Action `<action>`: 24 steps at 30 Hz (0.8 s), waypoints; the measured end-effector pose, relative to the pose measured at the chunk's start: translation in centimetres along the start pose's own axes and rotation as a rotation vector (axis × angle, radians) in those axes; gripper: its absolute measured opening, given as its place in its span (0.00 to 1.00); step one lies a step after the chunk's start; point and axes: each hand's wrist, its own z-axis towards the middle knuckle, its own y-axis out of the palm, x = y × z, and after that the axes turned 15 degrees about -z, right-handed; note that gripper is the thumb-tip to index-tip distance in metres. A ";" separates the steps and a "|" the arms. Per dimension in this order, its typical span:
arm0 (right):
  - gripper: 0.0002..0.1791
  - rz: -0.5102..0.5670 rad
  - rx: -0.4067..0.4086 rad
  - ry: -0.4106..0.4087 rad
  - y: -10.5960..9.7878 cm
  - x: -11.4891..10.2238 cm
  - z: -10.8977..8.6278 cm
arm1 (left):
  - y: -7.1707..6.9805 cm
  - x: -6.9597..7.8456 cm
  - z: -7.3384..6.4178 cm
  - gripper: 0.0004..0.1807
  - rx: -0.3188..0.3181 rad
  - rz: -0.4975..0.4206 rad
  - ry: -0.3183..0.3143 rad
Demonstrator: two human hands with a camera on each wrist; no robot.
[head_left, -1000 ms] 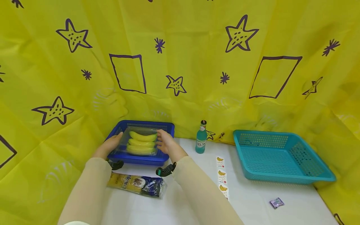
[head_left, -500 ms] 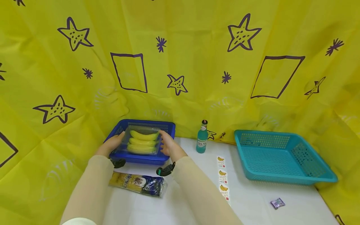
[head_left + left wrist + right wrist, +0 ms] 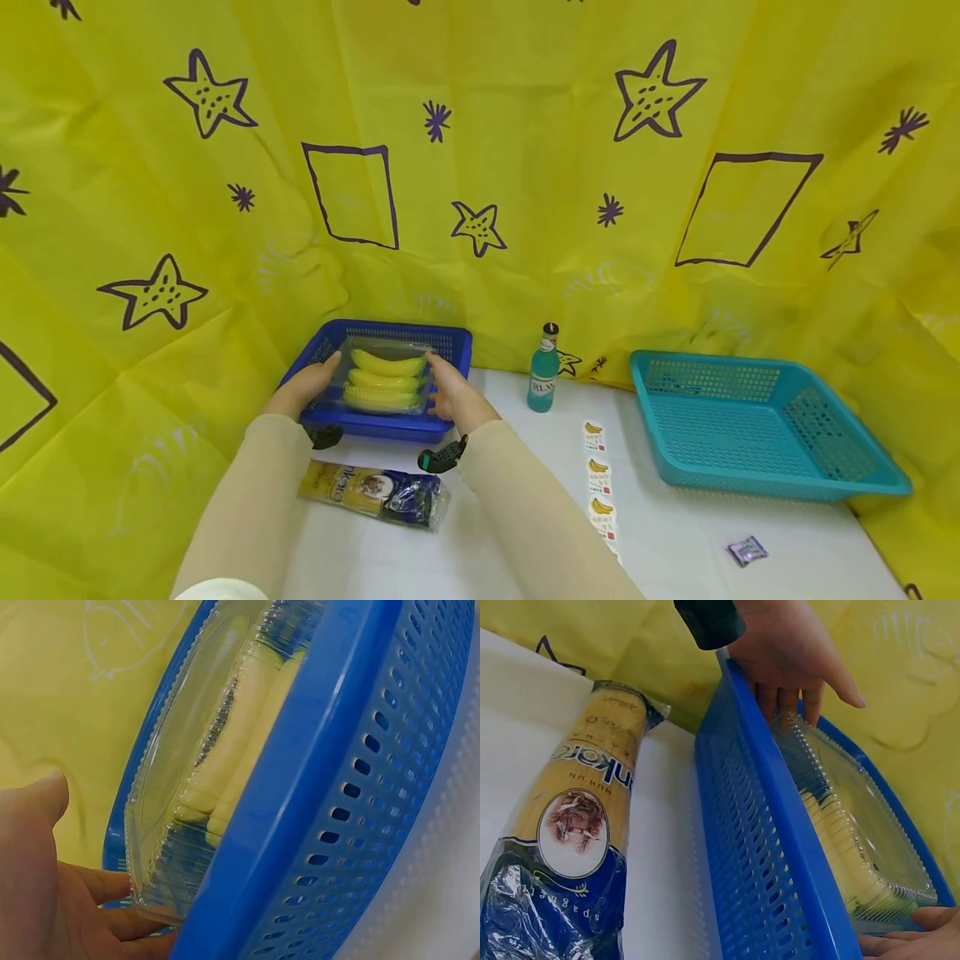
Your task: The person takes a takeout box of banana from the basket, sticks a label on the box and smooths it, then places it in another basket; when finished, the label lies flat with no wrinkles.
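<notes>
Head cam's swung a touch left, so the banana box (image 3: pixel 386 382) and bottle (image 3: pixel 543 372) sit slightly further right in view than a second ago.

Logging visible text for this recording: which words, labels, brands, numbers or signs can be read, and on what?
"RLW": teal bottle; its smaller print is unreadable.
"ankara": spaghetti packet, one end hard to read.
"NUH'UN": same packet.
"spaghett": same packet, ending unclear.
Banana stickers: lettering too small.
Purple wrapper: print too blurred.
Clear box: no text seen.
</notes>
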 end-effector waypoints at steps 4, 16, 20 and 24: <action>0.41 -0.020 -0.004 -0.011 -0.1 0.1 -0.1 | 0.3 0.2 -0.1 0.60 -0.002 -0.025 -0.006; 0.40 -0.050 -0.058 -0.063 -0.3 0.0 -0.7 | 0.0 0.6 -0.7 0.64 -0.025 -0.209 -0.051; 0.39 -0.047 -0.063 -0.065 -0.5 -0.3 -1.2 | -0.1 0.9 -0.8 0.61 -0.006 -0.236 -0.028; 0.38 -0.036 -0.072 -0.100 -0.9 -0.6 -1.8 | -0.1 1.5 -1.3 0.59 0.036 -0.256 0.014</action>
